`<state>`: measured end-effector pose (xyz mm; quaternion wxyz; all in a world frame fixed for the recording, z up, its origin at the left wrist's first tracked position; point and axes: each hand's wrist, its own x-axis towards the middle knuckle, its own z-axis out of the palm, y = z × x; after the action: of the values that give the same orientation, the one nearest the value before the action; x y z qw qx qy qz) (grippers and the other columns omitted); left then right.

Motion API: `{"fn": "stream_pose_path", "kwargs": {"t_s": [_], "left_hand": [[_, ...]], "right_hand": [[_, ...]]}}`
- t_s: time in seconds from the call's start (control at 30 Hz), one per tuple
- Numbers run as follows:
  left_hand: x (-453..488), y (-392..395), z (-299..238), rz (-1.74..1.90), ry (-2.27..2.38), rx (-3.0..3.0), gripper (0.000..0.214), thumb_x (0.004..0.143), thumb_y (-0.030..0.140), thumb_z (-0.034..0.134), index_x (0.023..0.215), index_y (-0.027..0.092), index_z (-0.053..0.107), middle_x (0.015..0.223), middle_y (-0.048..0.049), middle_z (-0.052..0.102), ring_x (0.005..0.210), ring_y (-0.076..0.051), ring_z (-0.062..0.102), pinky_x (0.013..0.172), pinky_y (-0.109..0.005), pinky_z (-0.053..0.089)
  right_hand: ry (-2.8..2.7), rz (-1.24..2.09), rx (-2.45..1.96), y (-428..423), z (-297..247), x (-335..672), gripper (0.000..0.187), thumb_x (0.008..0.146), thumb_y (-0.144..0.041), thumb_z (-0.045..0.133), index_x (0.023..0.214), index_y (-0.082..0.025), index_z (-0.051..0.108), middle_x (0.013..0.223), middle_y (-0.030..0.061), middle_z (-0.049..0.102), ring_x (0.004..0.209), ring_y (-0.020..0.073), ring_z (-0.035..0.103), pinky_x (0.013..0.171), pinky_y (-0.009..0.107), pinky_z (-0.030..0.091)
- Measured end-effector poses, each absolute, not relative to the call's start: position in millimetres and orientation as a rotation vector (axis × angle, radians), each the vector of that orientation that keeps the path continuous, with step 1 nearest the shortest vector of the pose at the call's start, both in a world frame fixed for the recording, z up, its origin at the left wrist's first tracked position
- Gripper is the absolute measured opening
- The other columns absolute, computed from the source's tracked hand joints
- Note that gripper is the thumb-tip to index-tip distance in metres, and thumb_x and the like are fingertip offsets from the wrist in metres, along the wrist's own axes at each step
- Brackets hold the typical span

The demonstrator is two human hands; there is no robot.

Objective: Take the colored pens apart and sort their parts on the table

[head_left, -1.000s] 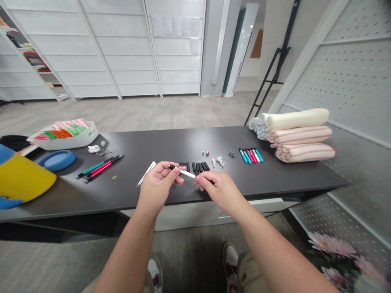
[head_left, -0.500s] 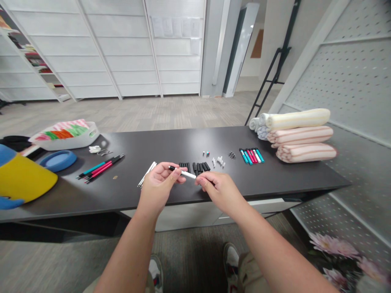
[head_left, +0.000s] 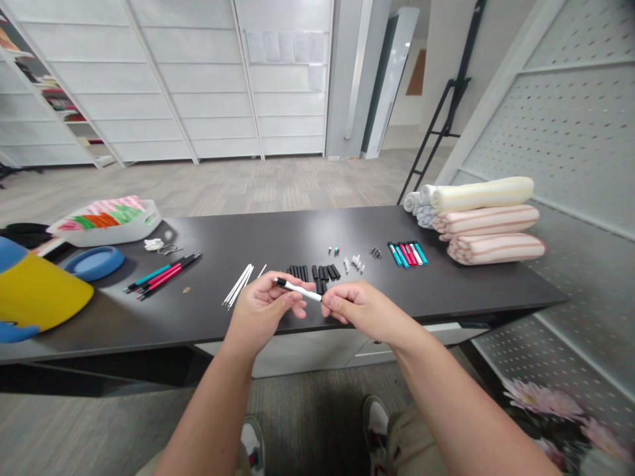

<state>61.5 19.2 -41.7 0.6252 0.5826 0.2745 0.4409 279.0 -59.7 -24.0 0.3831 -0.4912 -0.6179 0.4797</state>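
My left hand pinches a thin white pen refill with a black end, held over the near edge of the black table. My right hand grips the refill's other end between thumb and forefinger. Just beyond my hands lie a row of short black pen barrels and a bundle of white refills. Small white and grey pen parts sit further right.
Assembled teal, pink and black pens lie at the left, coloured pen caps at the right. Rolled striped towels are stacked at the far right. A white basket, a blue dish and a yellow object stand at the left.
Both hands have drawn slightly toward me and lower with the refill. My right hand has turned so its fingers close over the refill's end.
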Motion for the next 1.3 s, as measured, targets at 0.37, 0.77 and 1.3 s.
{"fn": "stream_pose_path", "kwargs": {"t_s": [0.37, 0.77, 1.3], "left_hand": [[68.8, 15.6, -37.8, 1.179, 0.788, 1.35, 0.032, 0.074, 0.03, 0.093, 0.073, 0.017, 0.064, 0.079, -0.0068, 0.081, 0.057, -0.015, 0.071, 0.059, -0.024, 0.056], [73.8, 20.3, -38.1, 1.229, 0.716, 1.275, 0.029, 0.079, 0.033, 0.089, 0.093, 0.016, 0.07, 0.092, -0.0091, 0.082, 0.073, -0.017, 0.076, 0.076, -0.029, 0.061], [76.0, 20.8, -36.3, 1.215, 0.739, 1.252, 0.032, 0.078, 0.035, 0.09, 0.094, 0.017, 0.069, 0.092, -0.0093, 0.082, 0.076, -0.019, 0.078, 0.081, -0.033, 0.061]], "right_hand": [[-1.641, 0.997, -1.375, -59.4, -24.4, 271.4, 0.037, 0.103, -0.045, 0.054, 0.088, -0.018, 0.075, 0.065, -0.0023, 0.058, 0.061, 0.0121, 0.05, 0.057, 0.024, 0.034], [-1.601, 0.882, -1.425, -56.2, -29.7, 265.8, 0.032, 0.104, -0.043, 0.054, 0.09, -0.02, 0.07, 0.079, 0.0, 0.07, 0.069, 0.0135, 0.057, 0.063, 0.025, 0.039], [-1.425, 0.858, -1.456, -53.8, -37.7, 262.8, 0.028, 0.095, -0.047, 0.069, 0.104, -0.021, 0.07, 0.073, -0.0026, 0.065, 0.063, 0.0139, 0.055, 0.057, 0.025, 0.039]]}}
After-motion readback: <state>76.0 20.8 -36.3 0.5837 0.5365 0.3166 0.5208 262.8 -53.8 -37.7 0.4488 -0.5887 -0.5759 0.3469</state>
